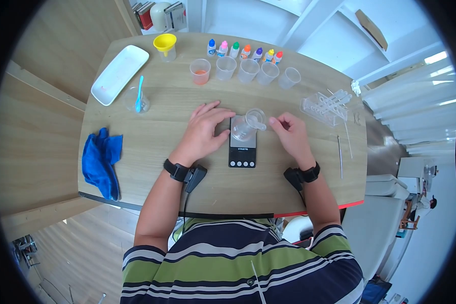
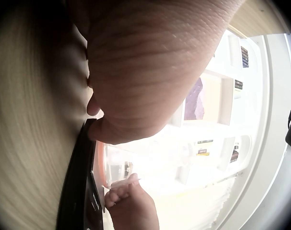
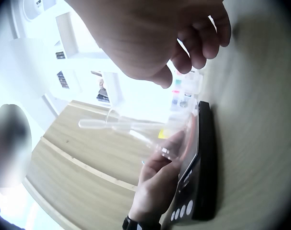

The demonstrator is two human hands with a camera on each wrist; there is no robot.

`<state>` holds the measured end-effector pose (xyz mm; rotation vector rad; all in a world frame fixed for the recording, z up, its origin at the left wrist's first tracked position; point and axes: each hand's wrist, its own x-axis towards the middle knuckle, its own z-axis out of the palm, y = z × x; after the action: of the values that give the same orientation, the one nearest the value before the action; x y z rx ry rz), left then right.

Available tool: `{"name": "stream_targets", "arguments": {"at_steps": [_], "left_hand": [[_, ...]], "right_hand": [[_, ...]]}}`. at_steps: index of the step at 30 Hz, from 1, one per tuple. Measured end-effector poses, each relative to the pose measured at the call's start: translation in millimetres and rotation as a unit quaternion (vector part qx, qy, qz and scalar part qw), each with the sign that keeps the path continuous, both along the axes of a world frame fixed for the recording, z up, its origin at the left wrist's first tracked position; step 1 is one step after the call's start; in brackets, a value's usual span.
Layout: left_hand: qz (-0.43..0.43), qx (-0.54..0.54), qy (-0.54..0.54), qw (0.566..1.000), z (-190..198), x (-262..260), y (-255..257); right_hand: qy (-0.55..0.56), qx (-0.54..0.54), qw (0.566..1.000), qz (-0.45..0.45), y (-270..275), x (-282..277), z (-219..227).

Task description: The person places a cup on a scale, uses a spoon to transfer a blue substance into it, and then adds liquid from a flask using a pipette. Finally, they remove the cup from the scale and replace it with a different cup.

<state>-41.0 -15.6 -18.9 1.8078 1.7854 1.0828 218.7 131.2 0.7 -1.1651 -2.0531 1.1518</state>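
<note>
A clear conical flask [image 1: 242, 133] stands on a digital scale [image 1: 242, 157] in front of the person. A plastic dropper [image 3: 95, 123] leans out of its mouth. Low in the flask a pinkish band shows in both wrist views. My left hand [image 1: 201, 133] rests on the table at the scale's left side, fingers spread, with the fingertips right at the scale's edge. To the right of the flask is my right hand [image 1: 293, 136], its fingers loosely bent with nothing between them. The right wrist view shows a gap between its thumb and the dropper.
Behind the scale stand several plastic cups [image 1: 248, 71], one holding orange liquid [image 1: 200, 76], and capped color bottles [image 1: 245, 51]. A yellow funnel [image 1: 164, 42], white tray [image 1: 119, 76], cup with blue spoon [image 1: 139, 99] and blue cloth [image 1: 102, 162] lie left. Right are a rack [image 1: 324, 109] and rod [image 1: 340, 157].
</note>
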Motion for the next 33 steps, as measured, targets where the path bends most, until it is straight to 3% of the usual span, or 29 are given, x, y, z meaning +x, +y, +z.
{"name": "stream_targets", "arguments": {"at_steps": [2,4,5,7,11,17,22,28,31,33], "left_hand": [[0.005,0.004,0.006,1.000,2.0,0.1,0.1],[0.005,0.028,-0.025,0.999,4.4,1.7,0.9],[0.008,0.029,-0.018,0.999,4.6,3.2,1.2],[0.011,0.074,-0.040,0.996,7.8,6.1,2.2],[0.012,0.103,-0.047,0.993,18.7,14.4,1.2],[0.028,0.112,-0.028,0.993,36.5,32.5,7.2],[0.058,0.106,-0.025,0.992,36.7,43.3,15.2],[0.055,0.121,-0.024,0.991,34.3,46.4,17.8],[0.069,0.107,-0.063,0.990,36.2,43.4,15.3],[0.117,0.107,-0.144,0.977,33.7,37.5,12.4]], "right_hand": [[0.010,-0.018,1.000,0.007,6.6,0.7,-0.9],[-0.039,0.082,0.993,0.082,5.5,1.2,4.4],[-0.032,0.083,0.992,0.085,5.5,1.3,4.2],[-0.057,0.227,0.960,0.154,6.4,-0.3,3.5],[-0.030,0.241,0.959,0.144,4.0,-3.6,0.7],[0.067,0.178,0.972,0.141,18.1,6.6,-18.7],[0.113,-0.085,0.987,0.075,28.8,17.1,-34.3],[0.099,-0.055,0.988,0.107,30.5,19.1,-38.4],[0.113,-0.059,0.988,0.091,28.3,16.7,-35.8],[0.114,-0.059,0.987,0.092,28.1,15.7,-35.2]]}}
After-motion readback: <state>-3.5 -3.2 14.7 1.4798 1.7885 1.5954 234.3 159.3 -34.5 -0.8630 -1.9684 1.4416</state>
